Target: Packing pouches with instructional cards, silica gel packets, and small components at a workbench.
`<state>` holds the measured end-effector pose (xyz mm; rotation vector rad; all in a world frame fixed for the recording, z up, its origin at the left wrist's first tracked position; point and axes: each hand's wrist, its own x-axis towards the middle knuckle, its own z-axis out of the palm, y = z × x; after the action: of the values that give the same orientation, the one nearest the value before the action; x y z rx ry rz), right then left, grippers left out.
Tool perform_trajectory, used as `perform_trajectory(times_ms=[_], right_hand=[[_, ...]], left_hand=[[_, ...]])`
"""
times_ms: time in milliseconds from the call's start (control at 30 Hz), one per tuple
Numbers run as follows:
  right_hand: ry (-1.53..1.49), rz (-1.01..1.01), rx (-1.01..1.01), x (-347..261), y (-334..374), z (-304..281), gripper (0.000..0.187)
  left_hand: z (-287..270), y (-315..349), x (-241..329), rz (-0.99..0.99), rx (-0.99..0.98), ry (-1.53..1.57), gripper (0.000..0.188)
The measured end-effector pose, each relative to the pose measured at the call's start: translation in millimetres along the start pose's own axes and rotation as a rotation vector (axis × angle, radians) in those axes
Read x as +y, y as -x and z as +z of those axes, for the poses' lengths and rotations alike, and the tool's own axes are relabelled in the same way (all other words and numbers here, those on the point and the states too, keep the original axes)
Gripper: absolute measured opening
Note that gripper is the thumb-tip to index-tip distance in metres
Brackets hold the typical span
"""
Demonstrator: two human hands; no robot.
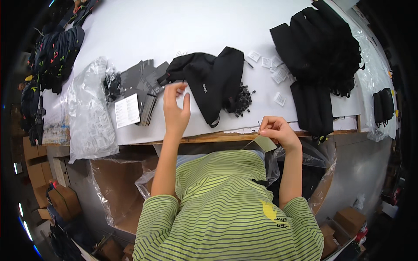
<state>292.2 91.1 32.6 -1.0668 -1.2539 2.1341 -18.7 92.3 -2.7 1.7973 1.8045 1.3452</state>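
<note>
My left hand (176, 108) is raised over the table's front part, its thumb apart from the curled fingers and nothing visible in its grasp. Its fingertips are close to a black fabric garment (204, 82), which lies bunched on the table with a small light print. At the table's front edge, my right hand (281, 131) pinches a thin dark cord, and a small greenish-grey hang tag (266, 143) shows just below its fingers. Beside the garment sits a pile of small black fasteners (242, 101). Dark cards (139, 78) fan out left of it, with one white printed card (126, 110) face up.
A clear plastic bag (92, 117) of small packets stands on the left of the white table (165, 28). White sachets (278, 74) lie near a tall stack of black garments (320, 48) on the right. Cardboard boxes lined with plastic (117, 187) stand under the edge.
</note>
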Motion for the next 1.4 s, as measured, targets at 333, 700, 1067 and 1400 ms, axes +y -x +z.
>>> perform_trajectory(times_ms=[333, 700, 1067, 1400], right_hand=[[0.753, -0.145, 0.446, 7, -39, 76, 0.009], [0.964, -0.204, 0.318, 24, -57, 95, 0.008], [0.763, -0.334, 0.29, 40, -46, 107, 0.012], [-0.073, -0.347, 0.218, 37, -35, 90, 0.013]], left_hand=[[21, 70, 8, -0.162, -0.15, -0.165, 0.017], [11, 84, 19, -0.429, -0.167, 0.304, 0.009], [-9, 92, 46, -0.443, -0.149, 0.364, 0.007], [-18, 81, 62, -0.66, 0.0, 1.102, 0.007]])
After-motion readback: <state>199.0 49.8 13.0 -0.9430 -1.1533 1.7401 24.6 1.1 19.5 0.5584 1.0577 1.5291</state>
